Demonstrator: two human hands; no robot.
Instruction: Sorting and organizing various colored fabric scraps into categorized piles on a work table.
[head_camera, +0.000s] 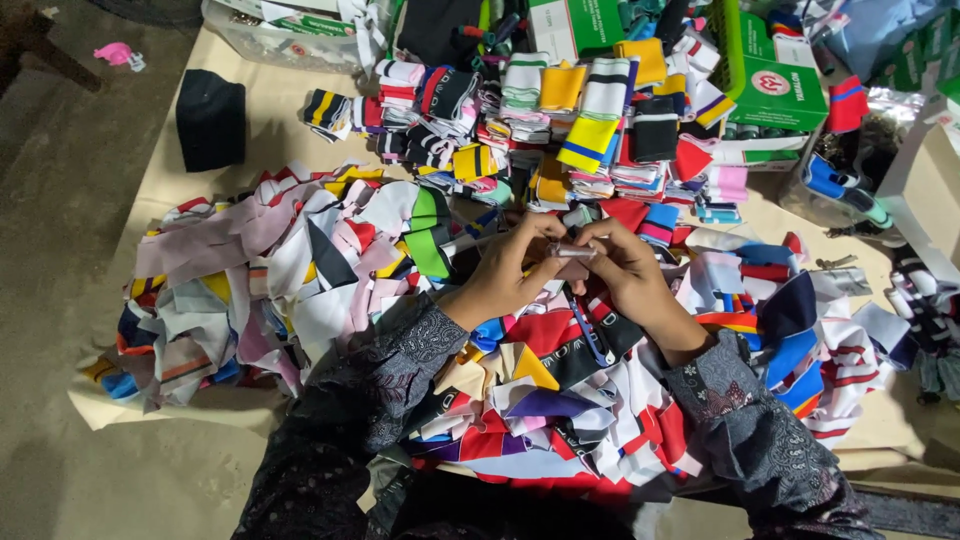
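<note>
A small pale pink strip of fabric (572, 251) is pinched level between both hands, above the middle of the heap. The left hand (512, 265) and right hand (622, 265) each close their fingertips on one end. Beneath lies a heap of colourful fabric scraps (330, 250); behind it stand folded striped knit pieces (590, 110) and a green box (775, 75).

Your two hands meet at the centre, fingertips pinched together.

Your left hand (505, 270) reaches in from the lower left, wrist bent, fingers curled toward your right hand (625, 268), which comes up from the lower right. The fingertips of both touch, closed on something small between them. Dark patterned sleeves cover both forearms to the wrists.
</note>
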